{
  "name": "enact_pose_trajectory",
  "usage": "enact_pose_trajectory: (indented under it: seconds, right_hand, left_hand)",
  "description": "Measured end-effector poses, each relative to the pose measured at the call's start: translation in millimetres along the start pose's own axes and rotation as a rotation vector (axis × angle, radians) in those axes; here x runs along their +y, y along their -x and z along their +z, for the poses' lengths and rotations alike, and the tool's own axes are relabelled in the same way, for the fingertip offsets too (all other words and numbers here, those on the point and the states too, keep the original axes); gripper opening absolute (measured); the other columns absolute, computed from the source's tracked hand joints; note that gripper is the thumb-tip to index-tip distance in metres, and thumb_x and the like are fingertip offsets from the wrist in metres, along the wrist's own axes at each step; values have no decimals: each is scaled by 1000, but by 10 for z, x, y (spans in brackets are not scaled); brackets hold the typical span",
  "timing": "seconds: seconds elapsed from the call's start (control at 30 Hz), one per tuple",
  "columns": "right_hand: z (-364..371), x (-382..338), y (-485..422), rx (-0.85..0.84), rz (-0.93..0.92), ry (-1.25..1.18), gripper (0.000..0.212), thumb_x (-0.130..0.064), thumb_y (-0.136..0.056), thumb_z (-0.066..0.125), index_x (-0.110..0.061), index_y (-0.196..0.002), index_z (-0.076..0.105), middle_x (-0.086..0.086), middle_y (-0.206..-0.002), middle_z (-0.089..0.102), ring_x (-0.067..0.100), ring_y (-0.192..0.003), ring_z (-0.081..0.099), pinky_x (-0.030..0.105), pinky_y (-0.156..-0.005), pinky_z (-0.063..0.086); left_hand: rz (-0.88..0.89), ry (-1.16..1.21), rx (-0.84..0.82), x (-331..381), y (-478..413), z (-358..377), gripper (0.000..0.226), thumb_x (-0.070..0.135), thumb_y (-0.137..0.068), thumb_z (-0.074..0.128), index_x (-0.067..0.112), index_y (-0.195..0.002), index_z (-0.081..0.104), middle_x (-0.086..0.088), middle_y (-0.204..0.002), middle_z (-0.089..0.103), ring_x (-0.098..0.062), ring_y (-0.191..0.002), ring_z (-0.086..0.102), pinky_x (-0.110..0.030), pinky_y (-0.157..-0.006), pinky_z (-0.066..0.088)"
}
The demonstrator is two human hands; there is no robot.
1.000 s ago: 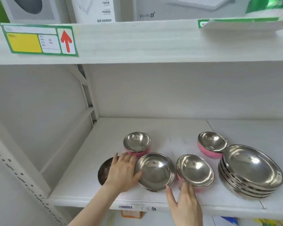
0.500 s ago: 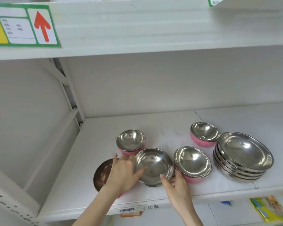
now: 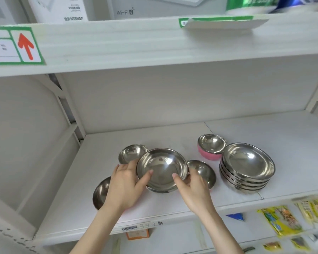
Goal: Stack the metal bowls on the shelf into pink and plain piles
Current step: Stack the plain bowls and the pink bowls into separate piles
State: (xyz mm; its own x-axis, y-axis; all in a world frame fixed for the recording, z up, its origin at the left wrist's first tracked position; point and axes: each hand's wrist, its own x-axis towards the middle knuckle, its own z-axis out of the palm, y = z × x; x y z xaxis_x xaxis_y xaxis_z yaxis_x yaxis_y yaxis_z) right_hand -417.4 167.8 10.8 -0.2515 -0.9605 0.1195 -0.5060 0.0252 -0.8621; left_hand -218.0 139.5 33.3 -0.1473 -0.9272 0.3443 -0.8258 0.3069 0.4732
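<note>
A plain steel bowl (image 3: 162,167) is lifted a little above the white shelf (image 3: 173,140), tilted toward me. My left hand (image 3: 126,184) grips its left rim and my right hand (image 3: 193,184) grips its right rim, thumbs inside. Behind it on the left stands a small bowl (image 3: 131,153); another bowl (image 3: 203,171) sits partly hidden behind my right hand. A dark-looking bowl (image 3: 100,193) lies at the front left, half covered by my left wrist. A pink-sided bowl (image 3: 210,146) leans at the back right, next to a pile of plain shallow bowls (image 3: 246,165).
The upper shelf board (image 3: 154,44) hangs low overhead with a green label and red arrow (image 3: 25,45). A side bracket (image 3: 70,129) bounds the left. Yellow packets (image 3: 281,220) hang below the front edge at the right.
My right hand came from the shelf's front edge onto the plain bowl's right rim. Both hands have raised the bowl off the shelf and tipped it toward me.
</note>
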Motion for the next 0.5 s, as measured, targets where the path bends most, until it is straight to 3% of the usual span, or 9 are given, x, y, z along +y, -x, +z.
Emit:
enact_pose_trajectory:
  seconds: [0.07,0.2,0.3,0.43,0.5]
  right_hand:
    - [-185,-25,-58,2,-37,11,33,-48,-82,59,-18,-97,57,-1,-89,67,20,-89,61,37,-81,48]
    - [-606,19,-168,0,-95,45,31,-47,-84,57,-17,-96,57,1,-92,67,24,-93,60,34,-77,46]
    - [-956,105,-219,-22,-122,77,38,-49,-85,55,-16,-103,57,3,-96,67,25,-96,59,34,-77,45]
    - [-1403,259,-313,-50,-147,110,46,-52,-85,52,-12,-109,55,6,-105,66,28,-105,57,36,-83,44]
    - [-1609,345,-354,-50,-152,118,44,-51,-86,52,-13,-106,56,5,-102,67,27,-103,58,35,-82,44]
  left_hand:
    - [2,13,24,169,-14,-5,70,67,-87,37,14,-131,51,10,-61,52,-27,-94,55,-46,-91,43]
    - [-15,52,117,594,9,85,64,66,-85,39,15,-121,56,9,-71,50,-26,-87,54,-41,-77,45]
    - [-40,72,162,965,60,192,67,67,-83,36,15,-120,56,7,-77,55,-24,-89,53,-42,-80,45]
    - [-91,88,174,1418,95,387,65,65,-86,40,16,-127,53,0,-102,66,-26,-105,52,-46,-89,44]
    - [-98,80,168,1628,87,476,67,66,-83,36,17,-126,53,-2,-103,67,-28,-104,52,-46,-89,44]
